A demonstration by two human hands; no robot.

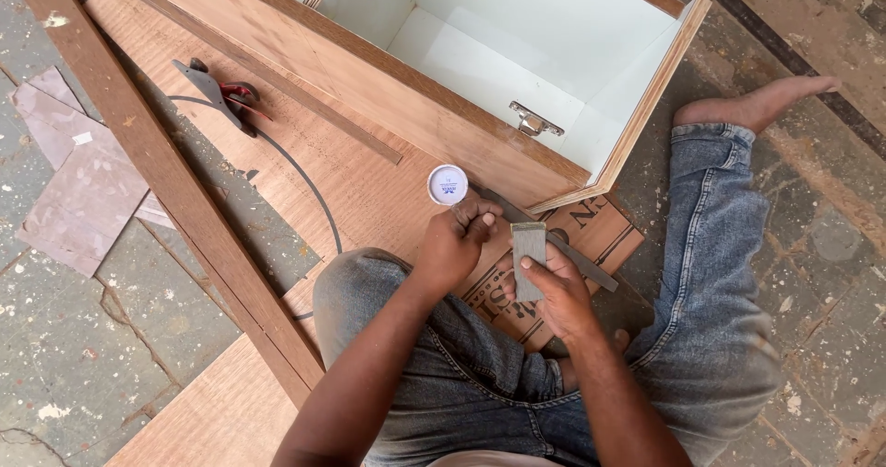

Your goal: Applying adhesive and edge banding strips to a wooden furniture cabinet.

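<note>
Plywood sheet (369, 181), brown-faced, lies flat on the cracked stone floor (111, 329) and carries the work. An open plywood cabinet box (517, 52) with a white interior rests on it, its near side wall running diagonally just above the hands; a metal hinge clip (533, 121) sits on the white inner face. A long timber batten (175, 190) crosses the sheet's left side, and a thinner strip (268, 70) lies along the box. Open room remains on the sheet between batten and box; floor to the left is free apart from tile scraps (83, 190).

A pair of pliers with red handles (226, 98) lies well apart, upper left. A small round white-lidded tin (448, 185) stands just beside the left hand.

The right hand (558, 292) holds a small grey rectangular block (528, 259) upright, thumb across its face, fingers behind: grip closed on it. The left hand (457, 241) is curled closed, fingertips touching the block's top edge. Both hands sit above the person's denim-clad knees.
</note>
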